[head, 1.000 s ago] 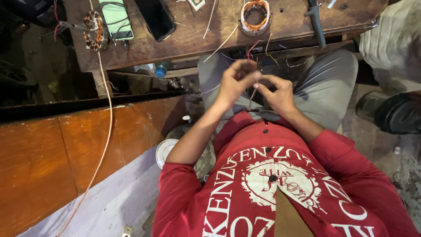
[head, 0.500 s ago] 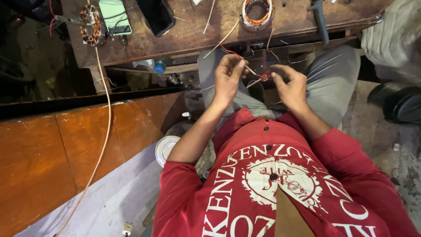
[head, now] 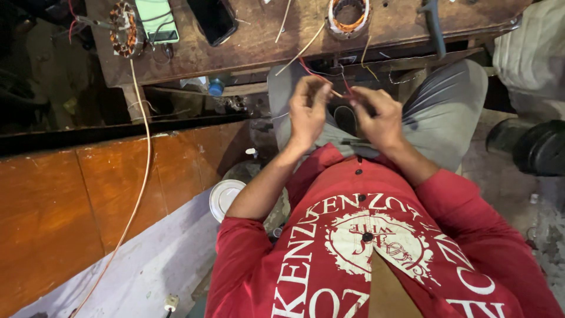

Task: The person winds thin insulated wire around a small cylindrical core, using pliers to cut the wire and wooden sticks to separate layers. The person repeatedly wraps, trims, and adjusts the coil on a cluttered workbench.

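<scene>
In the head view, two bare hands are seen raised over a lap in grey trousers (head: 441, 112), just below the edge of a worn wooden workbench (head: 259, 50). The left hand (head: 309, 112) is held with its fingertips pinched together on a thin red wire (head: 321, 78), which runs from the bench edge down to the hands. The right hand (head: 379, 115) is closed on the near end of the same wire, its fingers curled and its thumb pressed against them; the two hands are set close together, nearly touching. On the bench, directly above the hands, a round wound coil (head: 348, 15) with orange windings is seen, and a second stator (head: 123, 26) lies at the bench's left end beside a pale green device (head: 156, 20) and a dark phone (head: 213, 20). A long cream cord (head: 141, 176) is seen trailing from the left stator down over orange-brown panels (head: 70, 206). A white round lid (head: 225, 197) rests by the left elbow.
</scene>
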